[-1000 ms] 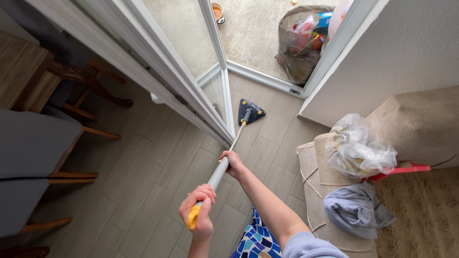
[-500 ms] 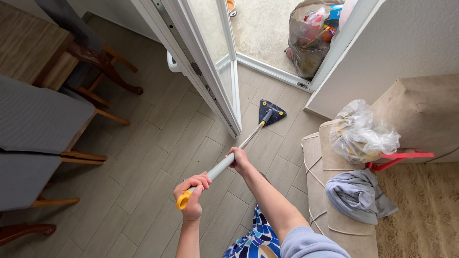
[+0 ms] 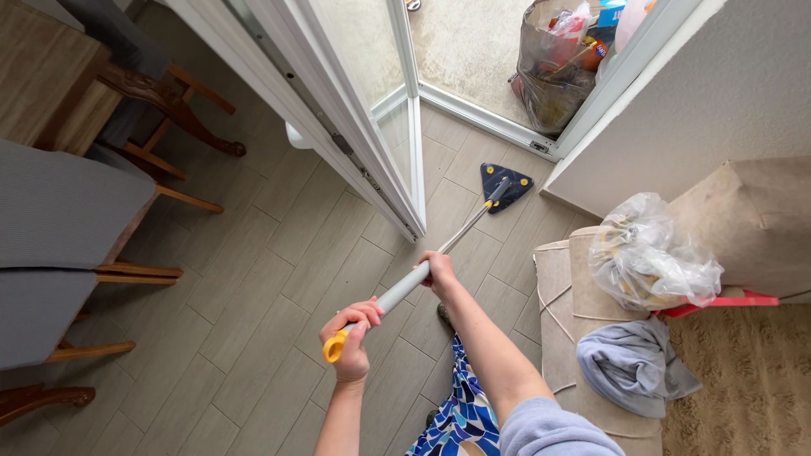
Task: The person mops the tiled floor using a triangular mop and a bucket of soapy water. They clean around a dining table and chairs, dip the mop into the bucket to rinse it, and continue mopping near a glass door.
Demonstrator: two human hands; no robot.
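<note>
Chairs [image 3: 59, 245] with grey seats and wooden legs stand at the far left on the grey tiled floor [image 3: 253, 295], beside a wooden table [image 3: 42, 76], well apart from the hands. Toward the middle, the left hand [image 3: 351, 338] is clenched around the top of the mop pole [image 3: 397, 293], just above its yellow end cap. Further along, the right hand [image 3: 438, 272] grasps the grey sleeve of the pole, fingers wrapped under it. From there the thin metal shaft runs up and right to the triangular mop head [image 3: 505, 181], which lies flat on the tiles just inside the door threshold [image 3: 490, 127].

By its look the mop is light and stiff, long enough to swing wide, so the two spaced grips on the padded upper part suit it best; the bare metal lower down would likely be more slippery. The flat head probably slides easily on the smooth tile.

Room is tight around the head: the open white door [image 3: 372, 127] stands just to its left, the wall corner [image 3: 591, 169] near on the right. Right of that, a beige cushioned seat [image 3: 566, 321] carries a clear plastic bag [image 3: 650, 253] and a grey cloth [image 3: 634, 363]. Beyond the threshold sits a full rubbish bag [image 3: 557, 67]. Open floor lies mostly to the left of the pole.
</note>
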